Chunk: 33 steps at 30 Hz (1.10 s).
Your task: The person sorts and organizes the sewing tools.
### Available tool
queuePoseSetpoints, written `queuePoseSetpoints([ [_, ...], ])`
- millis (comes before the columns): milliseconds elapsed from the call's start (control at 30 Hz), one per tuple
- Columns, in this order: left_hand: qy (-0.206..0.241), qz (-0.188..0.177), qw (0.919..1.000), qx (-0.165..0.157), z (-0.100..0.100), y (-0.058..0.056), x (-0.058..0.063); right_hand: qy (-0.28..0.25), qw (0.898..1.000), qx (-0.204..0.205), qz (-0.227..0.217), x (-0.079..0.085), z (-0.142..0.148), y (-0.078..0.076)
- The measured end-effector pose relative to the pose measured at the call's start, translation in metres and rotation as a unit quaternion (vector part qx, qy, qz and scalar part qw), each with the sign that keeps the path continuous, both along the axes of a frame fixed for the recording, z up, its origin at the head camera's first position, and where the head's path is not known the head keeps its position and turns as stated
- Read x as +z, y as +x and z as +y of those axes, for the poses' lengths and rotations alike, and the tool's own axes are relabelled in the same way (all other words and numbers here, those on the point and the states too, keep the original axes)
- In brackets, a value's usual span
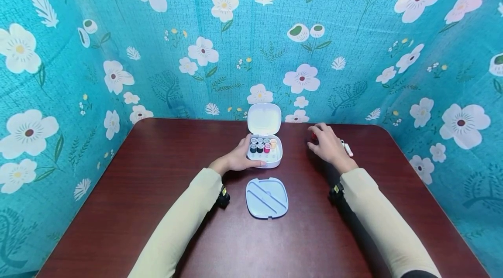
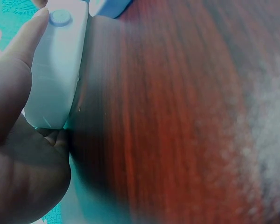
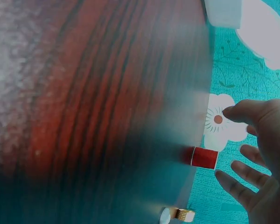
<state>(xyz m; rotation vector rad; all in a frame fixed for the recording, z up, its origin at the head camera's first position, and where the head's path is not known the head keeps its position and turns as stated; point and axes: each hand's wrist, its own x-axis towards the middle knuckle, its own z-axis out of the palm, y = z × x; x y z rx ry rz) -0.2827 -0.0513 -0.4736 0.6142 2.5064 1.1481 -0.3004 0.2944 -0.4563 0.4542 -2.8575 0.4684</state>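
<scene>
A white sewing box stands with its lid raised. Inside it are several thread spools, mostly black and grey, plus a pink and a pale orange one. My left hand grips the box's left side, thumb along the front beside the round button. At the back right, my right hand hovers over a red thread spool, thumb and fingers spread apart. In the right wrist view a gap shows between the fingers and that spool.
A light blue tray with diagonal grooves lies in front of the box. Beside my right hand is a small white object; the right wrist view also shows a gold-coloured piece. A flowered blue curtain borders the dark wooden table.
</scene>
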Motion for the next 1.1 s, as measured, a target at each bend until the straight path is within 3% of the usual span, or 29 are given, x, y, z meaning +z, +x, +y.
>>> queuePoseSetpoints([
  [267,-0.006,-0.004,1.0000,0.005,0.000,-0.001,0.001,-0.069,0.996,-0.053,-0.030,-0.003,0.005,-0.010],
  [533,-0.002,0.001,1.0000,0.000,0.000,-0.001,0.000,-0.128,0.989,-0.063,-0.047,-0.010,0.007,-0.015],
  [1100,-0.006,0.001,1.0000,0.004,0.000,-0.001,-0.001,-0.150,0.986,-0.059,-0.040,-0.015,0.004,-0.018],
])
